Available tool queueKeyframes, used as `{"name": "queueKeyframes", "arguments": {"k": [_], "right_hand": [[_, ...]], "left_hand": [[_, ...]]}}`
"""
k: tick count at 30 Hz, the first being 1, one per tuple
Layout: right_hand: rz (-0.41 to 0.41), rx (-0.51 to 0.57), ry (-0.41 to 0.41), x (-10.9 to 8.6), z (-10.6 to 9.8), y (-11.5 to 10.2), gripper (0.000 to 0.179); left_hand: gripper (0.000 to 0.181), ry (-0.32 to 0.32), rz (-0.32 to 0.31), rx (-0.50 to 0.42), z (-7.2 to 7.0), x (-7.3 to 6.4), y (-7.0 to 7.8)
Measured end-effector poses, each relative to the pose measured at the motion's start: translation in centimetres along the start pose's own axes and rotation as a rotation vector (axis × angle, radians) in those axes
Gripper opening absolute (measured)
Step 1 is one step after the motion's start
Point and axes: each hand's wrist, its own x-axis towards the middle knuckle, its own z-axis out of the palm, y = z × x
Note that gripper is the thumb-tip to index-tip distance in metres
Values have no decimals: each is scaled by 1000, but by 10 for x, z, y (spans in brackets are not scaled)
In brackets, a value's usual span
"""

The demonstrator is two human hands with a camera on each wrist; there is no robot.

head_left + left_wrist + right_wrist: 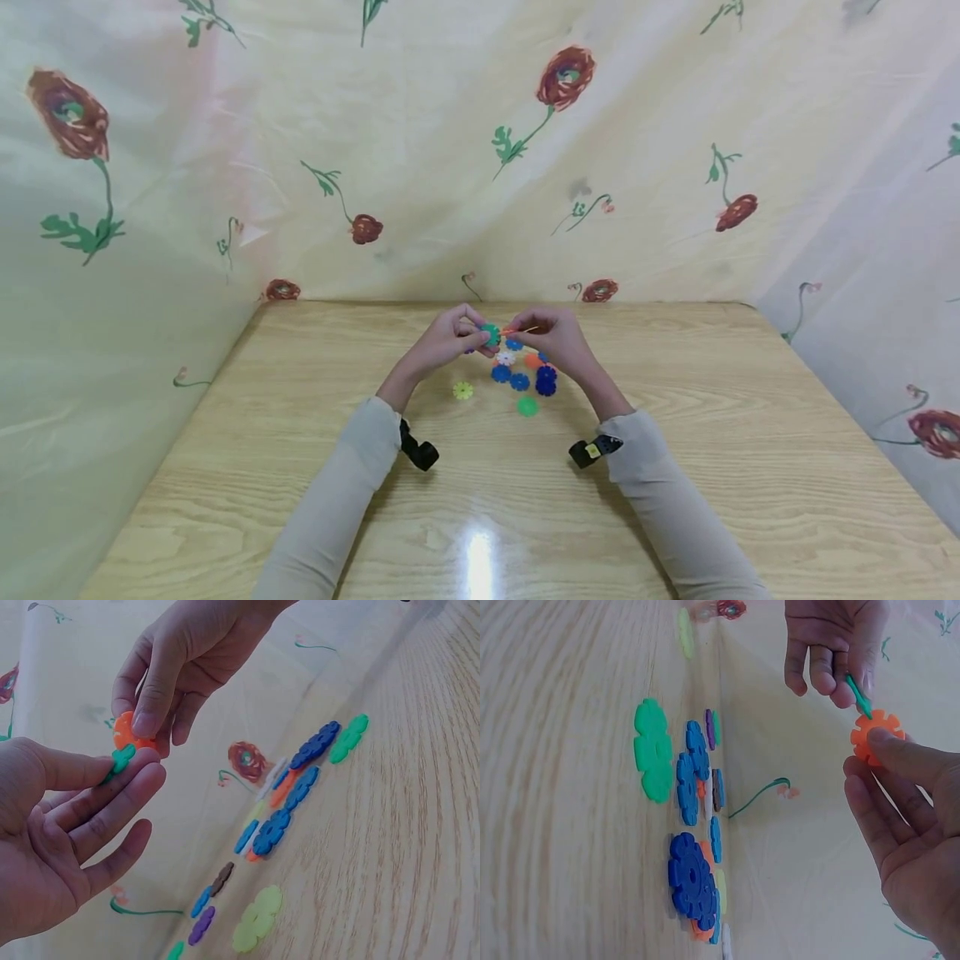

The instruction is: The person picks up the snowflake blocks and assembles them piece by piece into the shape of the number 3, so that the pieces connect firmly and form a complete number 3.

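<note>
Orange notched disc [863, 735], green disc [120, 760] crosswise

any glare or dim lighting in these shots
Head view: bright overall, with a white glare streak on the wooden table at bottom centre; left wrist view: dimmer, muted colours; right wrist view: also dim, though the orange flower-shaped disc stands out clearly.

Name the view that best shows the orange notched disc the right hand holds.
The right wrist view: the orange notched disc faces the camera, though the right hand covers part. The left wrist view shows it more covered; the head view shows it small, nearly edge-on.
</note>
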Motion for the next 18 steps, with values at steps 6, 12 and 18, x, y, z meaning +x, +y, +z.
{"name": "queueKeyframes", "arguments": {"k": [6, 12, 18], "right_hand": [[14, -23, -3, 0, -1, 1, 14], [-16, -34, -11, 1, -2, 1, 11], [6, -30, -4, -1, -3, 1, 12]], "left_hand": [[10, -6, 0, -37, 2, 0, -1], [9, -4, -7, -51, 4, -1, 0], [7, -8, -4, -58, 7, 0, 1]]}}
